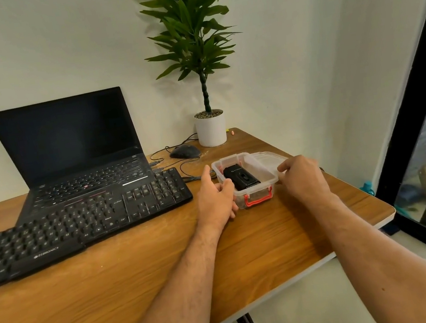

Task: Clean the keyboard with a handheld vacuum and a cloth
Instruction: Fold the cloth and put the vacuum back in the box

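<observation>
A black external keyboard [77, 223] lies on the wooden table [142, 288], overlapping the front of an open black laptop [71, 143]. To its right stands a clear plastic box [254, 160] with red latches, its lid off. A black handheld vacuum [240, 178] lies inside it. My left hand [216, 199] grips the box's left wall, fingers curled over the rim. My right hand [303, 178] holds the box's right rim with curled fingers. The clear lid [272, 156] lies behind my right hand. No cloth is in view.
A black mouse [185, 151] and its cable lie behind the box. A potted plant in a white pot [211, 131] stands at the table's back corner. The table's right edge [369, 232] runs close to a black-framed window [420, 113].
</observation>
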